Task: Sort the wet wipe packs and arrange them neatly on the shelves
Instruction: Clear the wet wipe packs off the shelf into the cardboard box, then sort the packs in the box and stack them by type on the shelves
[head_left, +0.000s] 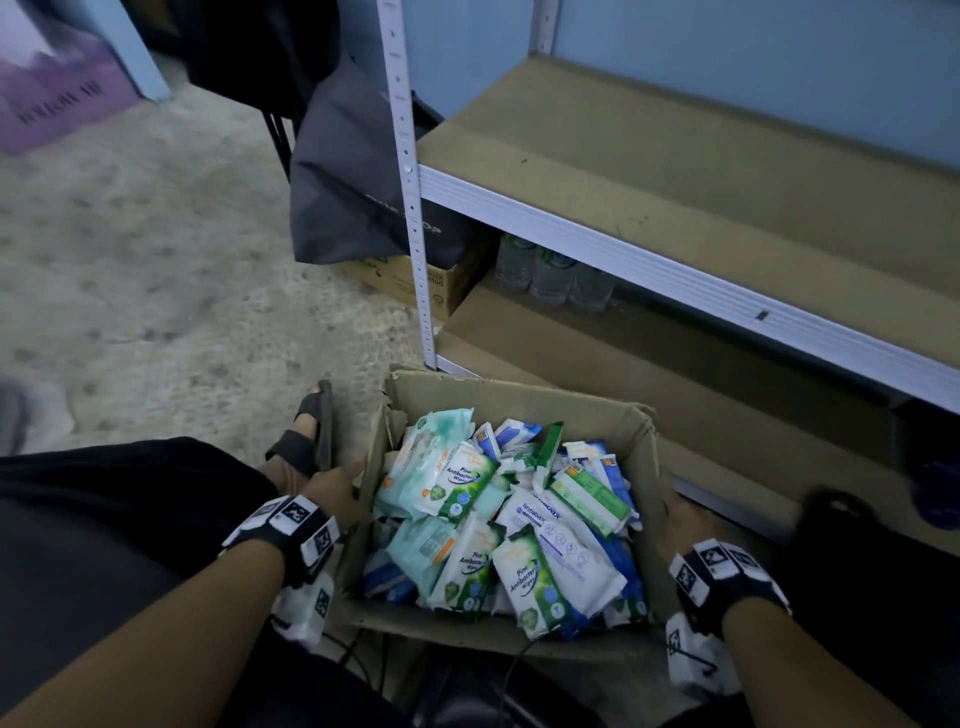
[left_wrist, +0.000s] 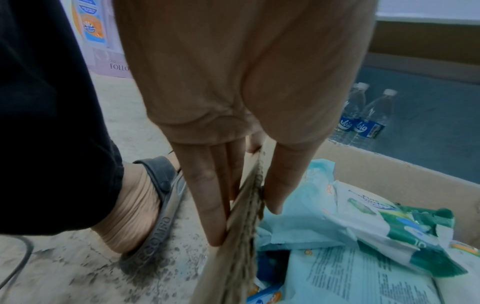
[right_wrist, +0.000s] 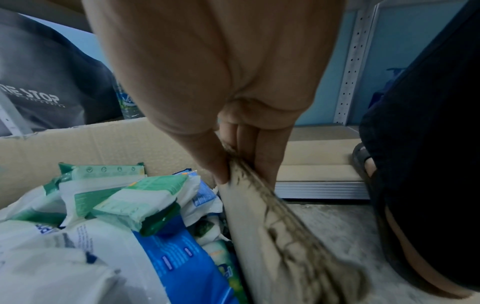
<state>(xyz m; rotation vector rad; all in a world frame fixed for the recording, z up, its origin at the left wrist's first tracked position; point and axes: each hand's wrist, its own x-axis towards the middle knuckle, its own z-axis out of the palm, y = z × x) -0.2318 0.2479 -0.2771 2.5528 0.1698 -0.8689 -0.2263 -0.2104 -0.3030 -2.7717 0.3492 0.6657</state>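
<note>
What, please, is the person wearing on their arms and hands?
Both forearms are bare, without sleeves. Each wrist carries a black band with white square tags printed with black block patterns; a white camera unit hangs beneath. The right band matches. Both hands are gloveless.

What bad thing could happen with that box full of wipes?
Both hands, left hand and right hand, pinch the cardboard box by torn, ragged edges, so a wall might rip. The wet wipe packs are heaped loosely, so tilting could spill them. A cable by the box might snag.
</note>
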